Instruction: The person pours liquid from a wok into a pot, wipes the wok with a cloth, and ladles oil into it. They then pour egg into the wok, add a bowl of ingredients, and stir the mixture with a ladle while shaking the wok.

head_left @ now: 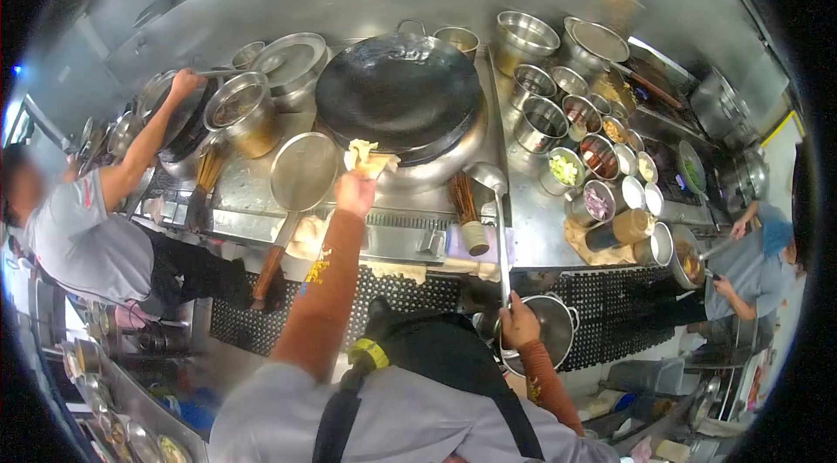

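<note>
My left hand (355,194) is closed on a pale yellow cloth (372,159) at the near left rim of a large black wok (392,92). The wok sits on a round steel burner stand. In my right hand (520,322) is the handle of a long steel ladle (502,232). Its bowl rests over the counter, to the right of the wok and above a bamboo brush (468,210). Left of my left hand, a round strainer (303,171) with a wooden handle lies on the counter edge.
Metal containers of chopped ingredients, including green pieces (563,169) and purple onion (597,204), crowd the right counter. A steel pot (551,332) stands low beside my right hand. One co-worker (96,236) works at the left, another (758,262) at the right with a pan.
</note>
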Demonstrator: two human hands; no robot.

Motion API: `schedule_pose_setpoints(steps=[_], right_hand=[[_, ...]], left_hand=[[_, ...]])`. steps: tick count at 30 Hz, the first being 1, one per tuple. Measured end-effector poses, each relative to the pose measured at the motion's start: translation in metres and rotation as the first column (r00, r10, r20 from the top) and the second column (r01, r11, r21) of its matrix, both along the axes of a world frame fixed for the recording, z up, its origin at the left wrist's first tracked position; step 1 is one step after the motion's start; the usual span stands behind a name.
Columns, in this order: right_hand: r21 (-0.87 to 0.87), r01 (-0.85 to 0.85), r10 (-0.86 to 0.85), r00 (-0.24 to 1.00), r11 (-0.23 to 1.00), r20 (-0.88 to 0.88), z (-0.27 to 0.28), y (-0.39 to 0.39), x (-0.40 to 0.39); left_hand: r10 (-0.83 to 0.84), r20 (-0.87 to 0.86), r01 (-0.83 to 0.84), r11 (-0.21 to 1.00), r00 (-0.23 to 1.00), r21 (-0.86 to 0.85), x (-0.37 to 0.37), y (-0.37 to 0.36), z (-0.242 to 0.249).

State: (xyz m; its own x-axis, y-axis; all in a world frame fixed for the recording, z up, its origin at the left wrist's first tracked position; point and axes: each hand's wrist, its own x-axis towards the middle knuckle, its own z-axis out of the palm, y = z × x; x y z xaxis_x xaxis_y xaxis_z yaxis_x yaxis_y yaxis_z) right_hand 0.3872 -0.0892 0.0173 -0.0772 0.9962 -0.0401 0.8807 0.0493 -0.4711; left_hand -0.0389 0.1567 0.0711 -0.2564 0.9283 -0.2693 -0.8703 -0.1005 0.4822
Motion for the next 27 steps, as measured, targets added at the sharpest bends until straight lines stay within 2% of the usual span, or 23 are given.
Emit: schedule_pose_setpoints(steps=[3,5,7,10,12,14,15,17,18,19,21,22,23,24,25,27], right_hand=[[-0.118,-0.008,-0.002,0.997,0.993,-0.080,0.018,0.015,-0.001],[-0.123,-0.023,0.016,0.998,0.992,-0.058,0.005,0.017,-0.002],[-0.173,-0.039,0.026,0.997,0.984,-0.078,0.019,0.024,-0.004],[-0.215,-0.059,0.049,0.997,0.975,-0.055,0.035,0.031,-0.008],[-0.278,-0.063,0.053,0.998,0.959,-0.045,0.048,0.034,-0.011],[-0.215,-0.056,0.076,0.993,0.975,0.085,0.042,0.034,-0.004],[-0.181,-0.058,0.086,0.985,0.982,0.149,0.040,0.035,-0.002],[-0.086,-0.070,0.081,0.988,0.994,0.129,0.069,0.036,-0.009],[-0.033,-0.075,0.079,0.990,0.997,0.118,0.080,0.042,-0.014],[-0.041,-0.100,0.100,0.995,0.994,-0.005,0.082,0.052,-0.017],[-0.058,-0.133,0.114,0.960,0.989,-0.256,0.084,0.066,-0.024],[-0.096,-0.135,0.061,0.834,0.986,-0.548,0.085,0.075,-0.038],[-0.130,-0.141,-0.014,0.626,0.981,-0.780,0.088,0.084,-0.058],[-0.364,-0.158,-0.269,0.427,0.918,-0.863,0.100,0.094,-0.075],[-0.555,-0.228,-0.516,0.211,0.800,-0.830,0.118,0.102,-0.090],[-0.574,-0.524,-0.715,-0.101,0.629,-0.691,0.146,0.110,-0.112]], left_hand=[[-0.111,0.001,0.110,0.988,0.994,0.110,-0.003,-0.017,0.000],[-0.185,0.005,0.180,0.963,0.983,0.199,-0.006,0.001,-0.002],[-0.216,-0.032,0.217,0.945,0.976,0.245,0.003,0.011,0.019],[-0.127,-0.368,0.171,0.981,0.921,0.089,0.011,0.013,0.034],[-0.106,-0.432,0.165,0.981,0.895,0.099,0.010,0.017,0.031],[-0.102,-0.464,0.147,0.987,0.880,0.061,0.004,0.025,0.006],[-0.153,-0.498,0.194,0.980,0.854,0.032,-0.006,0.026,-0.006],[-0.250,-0.558,0.280,0.959,0.791,-0.033,-0.020,0.022,-0.019],[-0.253,-0.497,0.277,0.961,0.830,-0.028,-0.009,-0.004,0.016],[-0.413,-0.275,0.414,0.908,0.868,-0.058,-0.016,-0.017,0.020],[-0.616,-0.134,0.615,0.787,0.777,-0.051,-0.021,-0.047,0.008],[-0.621,-0.111,0.621,0.783,0.776,-0.039,-0.001,-0.068,0.029],[-0.629,-0.083,0.629,0.777,0.773,-0.028,0.019,-0.090,0.050],[-0.676,-0.063,0.678,0.730,0.735,0.079,0.026,-0.099,0.031],[-0.705,-0.016,0.699,0.700,0.709,0.147,0.042,-0.111,0.042],[-0.749,0.064,0.705,0.646,0.659,0.293,0.073,-0.133,0.081]])
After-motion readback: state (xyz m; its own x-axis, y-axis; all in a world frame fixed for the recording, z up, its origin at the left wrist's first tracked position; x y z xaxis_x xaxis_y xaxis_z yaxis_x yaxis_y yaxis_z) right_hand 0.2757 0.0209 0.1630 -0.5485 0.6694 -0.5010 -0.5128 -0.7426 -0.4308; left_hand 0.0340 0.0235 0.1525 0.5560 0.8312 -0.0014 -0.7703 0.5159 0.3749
